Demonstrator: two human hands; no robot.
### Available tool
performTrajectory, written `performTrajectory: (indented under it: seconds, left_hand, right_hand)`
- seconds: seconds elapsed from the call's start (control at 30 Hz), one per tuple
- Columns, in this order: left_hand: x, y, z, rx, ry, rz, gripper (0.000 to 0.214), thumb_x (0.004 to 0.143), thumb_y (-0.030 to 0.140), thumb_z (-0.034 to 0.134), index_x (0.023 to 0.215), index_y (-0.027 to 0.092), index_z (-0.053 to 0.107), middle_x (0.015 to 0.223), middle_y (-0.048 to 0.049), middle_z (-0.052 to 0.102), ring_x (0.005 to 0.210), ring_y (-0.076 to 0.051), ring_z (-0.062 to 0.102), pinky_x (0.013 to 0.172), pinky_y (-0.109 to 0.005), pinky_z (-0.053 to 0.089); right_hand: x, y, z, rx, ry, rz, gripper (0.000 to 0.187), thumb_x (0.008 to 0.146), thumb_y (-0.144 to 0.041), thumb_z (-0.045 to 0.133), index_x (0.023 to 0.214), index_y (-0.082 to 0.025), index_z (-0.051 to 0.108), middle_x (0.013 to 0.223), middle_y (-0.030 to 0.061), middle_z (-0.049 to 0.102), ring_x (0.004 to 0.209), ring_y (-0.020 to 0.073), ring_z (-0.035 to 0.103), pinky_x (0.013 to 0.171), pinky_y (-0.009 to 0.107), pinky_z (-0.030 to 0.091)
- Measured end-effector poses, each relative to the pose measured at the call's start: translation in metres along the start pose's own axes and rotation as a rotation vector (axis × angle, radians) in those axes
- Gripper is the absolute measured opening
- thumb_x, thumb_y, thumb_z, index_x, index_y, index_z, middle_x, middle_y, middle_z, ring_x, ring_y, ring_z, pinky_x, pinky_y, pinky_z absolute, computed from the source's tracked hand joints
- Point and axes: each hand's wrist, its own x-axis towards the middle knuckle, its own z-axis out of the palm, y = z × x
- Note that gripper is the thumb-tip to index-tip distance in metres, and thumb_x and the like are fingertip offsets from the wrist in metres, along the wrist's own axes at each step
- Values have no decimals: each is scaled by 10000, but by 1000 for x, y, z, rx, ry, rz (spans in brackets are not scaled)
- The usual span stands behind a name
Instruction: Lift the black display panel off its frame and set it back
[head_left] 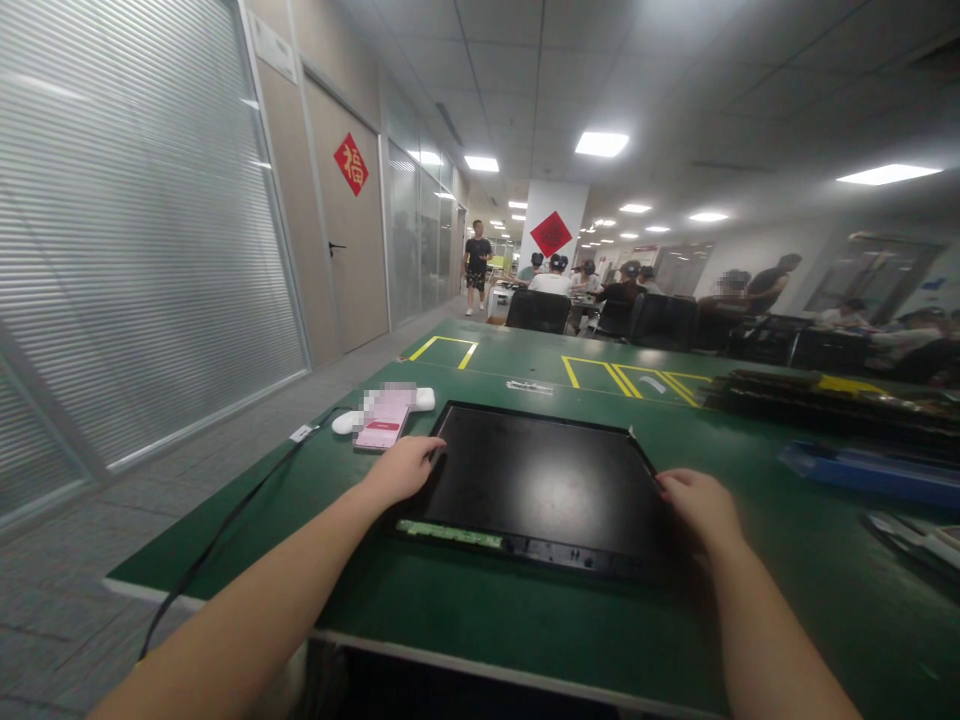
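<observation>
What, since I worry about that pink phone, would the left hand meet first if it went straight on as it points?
Likely the black panel, whose left edge the left hand touches; the pink phone lies to its left.

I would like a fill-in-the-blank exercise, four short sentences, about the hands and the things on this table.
1. The left hand and the right hand touch opposite edges of a flat ____ panel.
2. The panel lies on a table whose surface is ____.
3. The phone lies to the ____ of the panel, near the left hand.
4. Rectangles of ____ tape mark the far part of the table.

Missing words: black; green; left; yellow.
</observation>
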Motion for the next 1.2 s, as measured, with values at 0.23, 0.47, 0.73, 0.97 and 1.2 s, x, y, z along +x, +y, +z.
performTrajectory:
  seconds: [0.23, 0.47, 0.73, 0.97, 1.2]
  left_hand:
    - [1, -1, -1, -103, 5, -37, 592, 737, -49, 417, 1183, 175, 737, 1267, -93, 719, 1215, -259, 634, 1060, -354, 454]
    - [1, -2, -3, -128, 3, -37, 551, 704, -68, 420, 1065, 209, 730, 1151, -59, 742, 1094, -239, 663, 949, -321, 482]
    - [3, -5, -3, -100, -7, -53, 507, 688, -60, 425, 1010, 222, 698, 1022, -48, 732, 1008, -235, 661, 894, -323, 491]
    - [3, -8, 8, -90, 65, 11, 550, 715, -47, 419, 1135, 164, 704, 1338, -143, 610, 1291, -258, 555, 1120, -385, 402]
    - [5, -12, 12, -47, 13, -56, 538, 772, -25, 429, 1205, 160, 688, 1275, -153, 676, 1273, -289, 574, 1108, -435, 403]
  right_hand:
    - [0, -2, -1, -25, -9, 0, 347, 788, -387, 499, 938, -254, 782, 942, 61, 762, 915, 259, 668, 718, 322, 450]
    - [-2, -2, -1, -11, -13, 5, 361, 790, -395, 488, 946, -253, 781, 927, 67, 758, 894, 254, 666, 717, 325, 454]
    - [0, 0, -1, -17, -2, -19, 362, 788, -402, 487, 932, -262, 788, 916, 69, 761, 873, 249, 672, 703, 323, 457]
    - [-2, -4, -2, 8, -6, 10, 335, 803, -387, 511, 934, -254, 789, 902, 65, 770, 873, 249, 693, 695, 311, 479]
    - [-1, 3, -10, 11, 77, 99, 366, 788, -408, 515, 964, -247, 792, 948, 101, 775, 868, 277, 709, 663, 322, 499]
